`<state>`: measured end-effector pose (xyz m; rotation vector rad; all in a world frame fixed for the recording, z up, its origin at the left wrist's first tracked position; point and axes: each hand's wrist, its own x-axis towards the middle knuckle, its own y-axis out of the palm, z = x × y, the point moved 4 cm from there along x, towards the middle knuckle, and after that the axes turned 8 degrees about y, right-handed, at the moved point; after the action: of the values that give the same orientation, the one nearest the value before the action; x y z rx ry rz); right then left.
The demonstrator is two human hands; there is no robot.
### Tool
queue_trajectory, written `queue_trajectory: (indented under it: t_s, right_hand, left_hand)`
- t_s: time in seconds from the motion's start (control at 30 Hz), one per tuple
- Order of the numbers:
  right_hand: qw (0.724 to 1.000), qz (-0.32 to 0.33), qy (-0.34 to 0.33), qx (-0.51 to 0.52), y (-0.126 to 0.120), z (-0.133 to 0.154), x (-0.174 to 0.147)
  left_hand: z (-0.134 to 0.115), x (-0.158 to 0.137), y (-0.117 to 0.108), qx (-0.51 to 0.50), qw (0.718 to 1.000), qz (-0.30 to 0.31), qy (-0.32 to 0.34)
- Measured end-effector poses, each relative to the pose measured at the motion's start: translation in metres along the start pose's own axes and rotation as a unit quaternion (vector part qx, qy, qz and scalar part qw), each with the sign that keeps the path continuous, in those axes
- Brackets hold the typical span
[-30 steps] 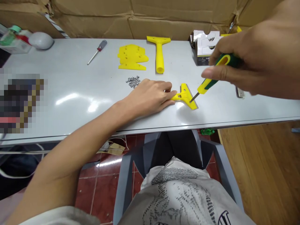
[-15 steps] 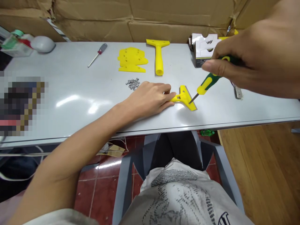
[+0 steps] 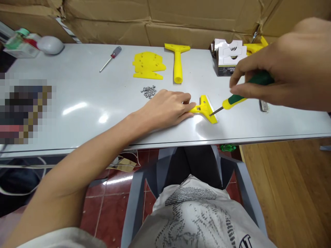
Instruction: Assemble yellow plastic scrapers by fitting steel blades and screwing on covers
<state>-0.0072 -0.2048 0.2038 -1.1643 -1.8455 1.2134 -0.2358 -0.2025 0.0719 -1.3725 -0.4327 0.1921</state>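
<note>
My left hand [image 3: 173, 106] is closed around the handle of a yellow scraper [image 3: 207, 109], pressing it against the white table; most of the handle is hidden under my fingers. A thin blade edge shows along the far side of its head. My right hand [image 3: 281, 72] grips a green and yellow screwdriver [image 3: 239, 98] by its handle. The screwdriver slants down to the left, its tip at the lower part of the scraper head. Beyond my left wrist lies a small heap of screws [image 3: 149, 91].
Toward the back lie a second yellow scraper [image 3: 178, 63], yellow plates [image 3: 148, 63] and a grey-red screwdriver [image 3: 110, 59]. Small boxes [image 3: 230, 58] stand at the back right, near more yellow parts [image 3: 256, 46]. A metal piece [image 3: 264, 105] lies below my right hand. Cardboard [image 3: 108, 20] lines the back.
My right hand has shifted lower and turned, and the screwdriver leans at a flatter angle. Its tip remains at the scraper head. My left hand keeps its hold. The view has shifted slightly.
</note>
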Motion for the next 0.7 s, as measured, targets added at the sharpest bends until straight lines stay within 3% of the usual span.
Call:
queue_trajectory:
  t_s: [0.2, 0.33, 0.5, 0.63, 0.7]
  right_hand:
    - [0.996, -0.041, -0.063, 0.044, 0.001, 0.001, -0.006]
    - [0.994, -0.058, -0.059, 0.073, 0.011, -0.005, -0.011]
    - [0.993, -0.004, -0.051, 0.104, 0.034, -0.015, -0.013]
    - [0.970, -0.090, -0.176, 0.142, 0.013, -0.010, -0.022]
    - [0.960, -0.126, -0.201, 0.150, 0.002, -0.012, -0.029]
  left_hand:
    - [0.000, 0.000, 0.001, -0.002, 1.000, 0.002, 0.001]
    - [0.000, -0.001, 0.001, -0.006, 1.000, -0.001, 0.002]
    - [-0.001, 0.000, 0.000, 0.001, 1.000, 0.006, 0.000]
    - [-0.001, 0.002, 0.001, -0.014, 1.000, 0.018, -0.009]
    - [-0.001, 0.003, 0.001, -0.019, 0.999, 0.026, -0.014]
